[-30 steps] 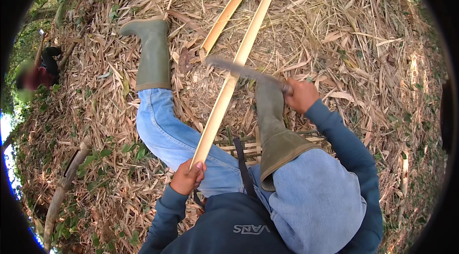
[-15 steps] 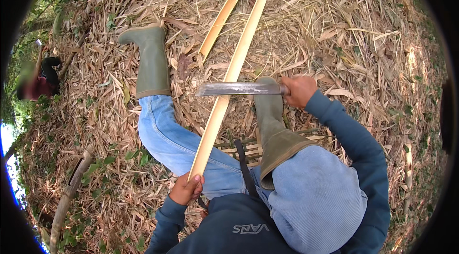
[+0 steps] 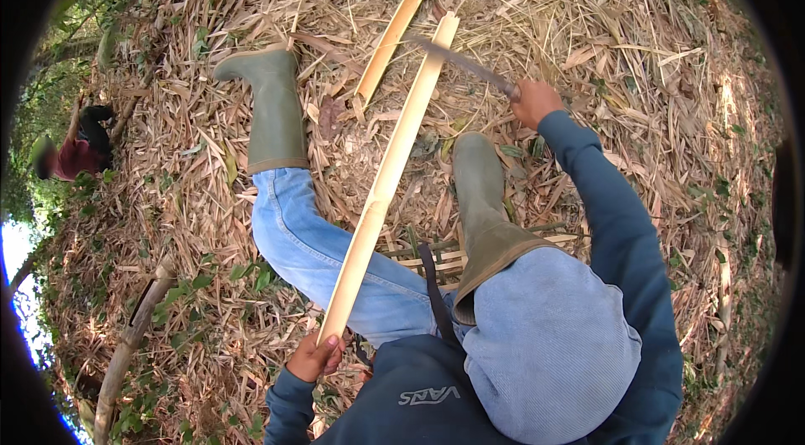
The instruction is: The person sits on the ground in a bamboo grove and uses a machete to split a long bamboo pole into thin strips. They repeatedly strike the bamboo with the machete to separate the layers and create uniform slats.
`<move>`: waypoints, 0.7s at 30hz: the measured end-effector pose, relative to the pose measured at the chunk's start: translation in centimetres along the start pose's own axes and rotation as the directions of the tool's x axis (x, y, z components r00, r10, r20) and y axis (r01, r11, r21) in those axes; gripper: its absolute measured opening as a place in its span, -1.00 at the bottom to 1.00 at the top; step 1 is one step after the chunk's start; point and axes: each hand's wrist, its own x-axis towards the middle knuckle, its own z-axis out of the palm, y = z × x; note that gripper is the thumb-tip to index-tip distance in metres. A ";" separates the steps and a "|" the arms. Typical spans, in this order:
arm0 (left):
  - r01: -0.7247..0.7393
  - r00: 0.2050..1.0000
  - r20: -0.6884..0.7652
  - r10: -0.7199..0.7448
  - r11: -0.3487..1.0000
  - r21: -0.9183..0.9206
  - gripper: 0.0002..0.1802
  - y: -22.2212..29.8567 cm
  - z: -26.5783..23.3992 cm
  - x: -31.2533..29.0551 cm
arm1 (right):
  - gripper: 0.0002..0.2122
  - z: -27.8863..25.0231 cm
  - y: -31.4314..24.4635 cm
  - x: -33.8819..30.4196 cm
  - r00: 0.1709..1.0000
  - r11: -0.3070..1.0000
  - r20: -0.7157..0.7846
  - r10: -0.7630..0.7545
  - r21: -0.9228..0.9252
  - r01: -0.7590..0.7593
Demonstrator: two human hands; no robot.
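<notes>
A long split bamboo strip, pale on its hollow inside, slants from my lap up over the ground. My left hand is closed around its near end, thumb on top. In my right hand is the handle of a machete, gripped in a fist. The dark blade, somewhat blurred, points left and crosses the strip close to its far end. Whether the edge touches the bamboo I cannot tell. Just beyond lies a second split bamboo piece on the leaves.
Dry leaves cover the ground. My legs in jeans and green rubber boots are spread around the strip. Several pale slats lie under my right leg. A log rests at left, and another person sits at far left.
The machete has moved away from me, from the strip's middle to near its far end, and its blade has tilted. My left hand has drawn the strip slightly back toward me.
</notes>
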 end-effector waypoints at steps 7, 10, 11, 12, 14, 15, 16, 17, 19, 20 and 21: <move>0.011 0.997 -0.079 -0.006 0.998 0.059 -0.66 0.5 -0.3 0.7 | -0.75 0.7 3.2 2.3 0.975 0.972 -0.043 0.217 0.101 -0.212; -0.122 0.958 -0.191 0.213 0.909 0.399 -0.66 0.5 1.1 0.9 | -0.76 -0.5 -0.3 -1.9 0.994 0.993 -0.104 0.032 0.116 -0.020; -0.147 0.938 -0.215 0.272 0.874 0.463 -0.70 1.6 2.3 1.4 | -0.77 -0.8 -1.2 -4.2 0.995 0.996 -0.093 -0.027 0.086 0.035; -0.152 0.908 -0.242 0.342 0.808 0.569 -0.73 1.7 2.6 2.1 | -0.78 -0.9 -2.5 -6.6 0.990 0.986 -0.073 -0.117 0.112 0.124; -0.120 0.839 -0.269 0.473 0.643 0.756 -0.78 1.3 2.7 3.1 | -0.79 -0.3 -5.1 -11.1 0.958 0.955 0.043 -0.285 0.100 0.279; -0.092 0.836 -0.264 0.481 0.596 0.797 -0.81 2.2 3.4 3.2 | -0.79 -0.2 -5.8 -12.4 0.925 0.934 0.129 -0.356 0.056 0.352; -0.094 0.833 -0.257 0.489 0.584 0.806 -0.80 2.2 3.5 3.2 | -0.79 -0.2 -5.8 -13.0 0.905 0.916 0.141 -0.400 0.049 0.398; -0.095 0.831 -0.252 0.497 0.572 0.815 -0.79 2.0 3.6 3.2 | -0.79 -0.1 -5.8 -13.4 0.882 0.895 0.154 -0.446 0.044 0.445; -0.098 0.824 -0.246 0.510 0.556 0.825 -0.77 1.6 3.4 2.9 | -0.78 0.9 -4.9 -12.4 0.903 0.907 0.081 -0.422 0.048 0.419; -0.113 0.823 -0.230 0.520 0.546 0.830 -0.77 1.5 3.2 3.2 | -0.79 2.3 -2.7 -10.2 0.943 0.941 -0.009 -0.334 0.055 0.334; -0.125 0.819 -0.220 0.530 0.539 0.833 -0.77 1.4 3.1 3.5 | -0.79 3.0 -1.2 -8.8 0.964 0.965 -0.098 -0.246 0.071 0.254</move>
